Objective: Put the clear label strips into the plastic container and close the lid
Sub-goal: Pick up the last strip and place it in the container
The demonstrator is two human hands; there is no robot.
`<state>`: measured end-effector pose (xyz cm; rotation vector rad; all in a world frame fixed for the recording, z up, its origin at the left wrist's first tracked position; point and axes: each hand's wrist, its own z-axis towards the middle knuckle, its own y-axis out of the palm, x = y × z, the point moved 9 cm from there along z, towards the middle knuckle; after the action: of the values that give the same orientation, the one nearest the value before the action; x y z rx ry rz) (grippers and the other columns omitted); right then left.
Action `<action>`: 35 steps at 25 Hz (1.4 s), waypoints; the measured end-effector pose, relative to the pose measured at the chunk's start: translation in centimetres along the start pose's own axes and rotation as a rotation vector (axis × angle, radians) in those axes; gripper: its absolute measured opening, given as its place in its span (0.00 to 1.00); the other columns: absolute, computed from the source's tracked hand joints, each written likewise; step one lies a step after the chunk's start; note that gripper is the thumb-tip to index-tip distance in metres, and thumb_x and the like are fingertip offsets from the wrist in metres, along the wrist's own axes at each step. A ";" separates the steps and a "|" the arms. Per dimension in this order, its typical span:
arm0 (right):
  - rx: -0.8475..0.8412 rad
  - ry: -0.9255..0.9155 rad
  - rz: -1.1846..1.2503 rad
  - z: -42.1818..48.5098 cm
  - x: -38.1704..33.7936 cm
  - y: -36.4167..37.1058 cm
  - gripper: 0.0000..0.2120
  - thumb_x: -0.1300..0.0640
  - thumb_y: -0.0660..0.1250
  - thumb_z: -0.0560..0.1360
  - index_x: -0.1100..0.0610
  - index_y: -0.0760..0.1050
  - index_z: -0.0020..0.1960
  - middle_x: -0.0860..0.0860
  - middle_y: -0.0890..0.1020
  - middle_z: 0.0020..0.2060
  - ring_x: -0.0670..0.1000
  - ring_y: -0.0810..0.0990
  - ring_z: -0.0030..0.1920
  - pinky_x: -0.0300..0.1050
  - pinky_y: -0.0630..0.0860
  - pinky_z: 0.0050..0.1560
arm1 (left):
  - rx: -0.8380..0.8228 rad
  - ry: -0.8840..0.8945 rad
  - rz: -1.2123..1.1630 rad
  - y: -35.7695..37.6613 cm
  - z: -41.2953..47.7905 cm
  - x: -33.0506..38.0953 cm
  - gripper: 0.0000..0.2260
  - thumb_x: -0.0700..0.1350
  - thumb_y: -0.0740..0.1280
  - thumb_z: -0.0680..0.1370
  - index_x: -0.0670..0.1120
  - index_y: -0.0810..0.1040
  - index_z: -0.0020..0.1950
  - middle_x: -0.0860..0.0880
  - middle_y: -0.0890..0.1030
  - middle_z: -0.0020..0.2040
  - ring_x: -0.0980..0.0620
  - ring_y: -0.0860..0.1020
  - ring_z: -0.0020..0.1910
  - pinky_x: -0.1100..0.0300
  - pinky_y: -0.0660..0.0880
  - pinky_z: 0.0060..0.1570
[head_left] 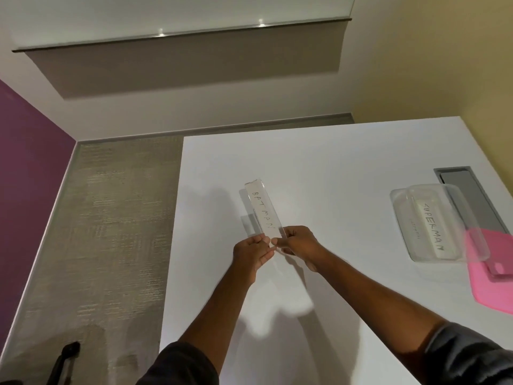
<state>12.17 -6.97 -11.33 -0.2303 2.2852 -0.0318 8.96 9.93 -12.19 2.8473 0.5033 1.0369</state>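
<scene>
Both hands, left (254, 252) and right (298, 243), pinched the BATMAN strip's (263, 211) near end; its long axis pointed away. The container (399, 198) lay well right, nearer the right hand.

Bare forearms, short dark sleeves, left sleeve (177, 365) black, right sleeve (472, 357) dk grey
</scene>
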 end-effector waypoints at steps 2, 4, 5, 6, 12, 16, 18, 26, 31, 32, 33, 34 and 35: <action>-0.030 0.000 -0.010 -0.4 0.3 -2.0 0.07 0.60 0.81 0.74 0.60 0.87 0.51 0.54 0.90 0.55 0.56 0.88 0.47 0.45 0.87 0.54 | -0.027 0.005 0.005 1.3 -0.2 0.4 0.16 0.36 0.75 0.81 0.37 0.80 0.69 0.39 0.84 0.68 0.41 0.88 0.59 0.48 0.87 0.61; -0.053 0.014 -0.031 -0.8 0.9 -4.1 0.06 0.61 0.81 0.73 0.60 0.87 0.48 0.53 0.90 0.55 0.55 0.87 0.47 0.45 0.85 0.54 | -0.032 0.016 -0.006 2.5 0.0 1.1 0.13 0.37 0.75 0.81 0.36 0.82 0.65 0.37 0.86 0.64 0.46 0.88 0.48 0.56 0.89 0.47; -0.059 0.023 -0.036 -1.1 1.3 -5.3 0.07 0.62 0.81 0.73 0.60 0.88 0.50 0.54 0.89 0.56 0.57 0.88 0.50 0.47 0.85 0.59 | -0.026 0.019 -0.026 3.1 0.1 1.4 0.11 0.37 0.75 0.82 0.35 0.83 0.64 0.35 0.87 0.62 0.45 0.88 0.47 0.57 0.89 0.44; -0.062 0.029 -0.041 -1.4 1.6 -6.5 0.10 0.63 0.81 0.73 0.60 0.88 0.54 0.55 0.89 0.58 0.59 0.89 0.55 0.52 0.85 0.64 | -0.020 0.022 -0.051 3.6 0.3 1.6 0.10 0.37 0.74 0.83 0.35 0.83 0.62 0.35 0.88 0.59 0.44 0.88 0.48 0.55 0.89 0.45; -0.074 -0.024 -0.006 -3.4 2.7 -14.0 0.20 0.66 0.79 0.73 0.56 0.87 0.64 0.56 0.89 0.57 0.61 0.86 0.64 0.58 0.80 0.71 | -0.040 0.047 -0.037 9.1 0.2 1.2 0.10 0.36 0.72 0.83 0.33 0.83 0.63 0.37 0.89 0.55 0.43 0.90 0.50 0.55 0.89 0.44; -0.064 -0.055 -0.053 -4.5 2.7 -18.7 0.20 0.65 0.79 0.74 0.52 0.87 0.64 0.56 0.90 0.56 0.61 0.86 0.63 0.58 0.80 0.71 | -0.079 0.048 -0.013 13.9 -0.3 0.3 0.05 0.35 0.72 0.84 0.36 0.84 0.59 0.34 0.88 0.60 0.36 0.87 0.63 0.48 0.88 0.53; -0.069 -0.073 -0.085 -5.0 2.6 -21.3 0.17 0.62 0.79 0.75 0.50 0.88 0.62 0.59 0.89 0.57 0.61 0.87 0.58 0.56 0.80 0.68 | -0.100 0.051 0.003 16.4 -0.6 -0.1 0.04 0.35 0.71 0.84 0.37 0.84 0.58 0.34 0.88 0.61 0.37 0.87 0.63 0.47 0.87 0.56; -0.058 -0.093 -0.090 -7.5 2.8 -30.2 0.17 0.59 0.79 0.75 0.55 0.86 0.63 0.50 0.87 0.47 0.54 0.84 0.49 0.48 0.79 0.55 | -0.221 0.041 0.142 26.4 -1.9 -2.8 0.07 0.36 0.72 0.84 0.37 0.84 0.61 0.38 0.90 0.55 0.41 0.90 0.55 0.47 0.88 0.56; 0.006 -0.057 -0.034 -9.5 5.1 -35.5 0.18 0.62 0.81 0.72 0.56 0.86 0.61 0.55 0.77 0.43 0.53 0.75 0.44 0.48 0.72 0.47 | -0.317 0.066 0.255 32.6 -2.9 -4.4 0.07 0.37 0.72 0.84 0.41 0.85 0.61 0.40 0.91 0.53 0.41 0.91 0.53 0.47 0.88 0.57; 0.028 -0.049 -0.012 -9.9 5.5 -36.6 0.17 0.62 0.82 0.72 0.54 0.87 0.60 0.53 0.80 0.42 0.52 0.76 0.43 0.47 0.74 0.46 | -0.335 0.071 0.265 33.9 -3.1 -4.7 0.08 0.37 0.72 0.84 0.41 0.85 0.62 0.41 0.91 0.53 0.41 0.91 0.54 0.46 0.87 0.59; 0.056 -0.045 0.001 -10.3 5.8 -37.6 0.17 0.62 0.82 0.71 0.53 0.88 0.59 0.51 0.82 0.41 0.50 0.78 0.42 0.45 0.75 0.45 | -0.348 0.073 0.269 35.1 -3.2 -5.0 0.09 0.36 0.72 0.84 0.41 0.85 0.63 0.41 0.91 0.54 0.40 0.91 0.54 0.45 0.87 0.60; 0.092 -0.042 0.008 -10.6 6.1 -38.6 0.16 0.61 0.83 0.71 0.53 0.89 0.58 0.49 0.85 0.41 0.49 0.80 0.41 0.42 0.77 0.44 | -0.355 0.072 0.271 36.2 -3.4 -5.3 0.10 0.36 0.72 0.84 0.41 0.84 0.65 0.40 0.91 0.54 0.40 0.90 0.55 0.45 0.86 0.62; 0.137 -0.042 0.017 -10.9 6.4 -39.7 0.16 0.61 0.83 0.71 0.53 0.89 0.57 0.47 0.88 0.42 0.48 0.84 0.42 0.40 0.79 0.42 | -0.357 0.066 0.274 37.3 -3.5 -5.6 0.11 0.35 0.72 0.83 0.40 0.84 0.66 0.40 0.91 0.55 0.40 0.90 0.56 0.44 0.86 0.63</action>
<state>6.09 -47.70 -4.97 -0.1393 2.2327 -0.1727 13.12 -27.33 -6.38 2.6122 -0.0709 1.1298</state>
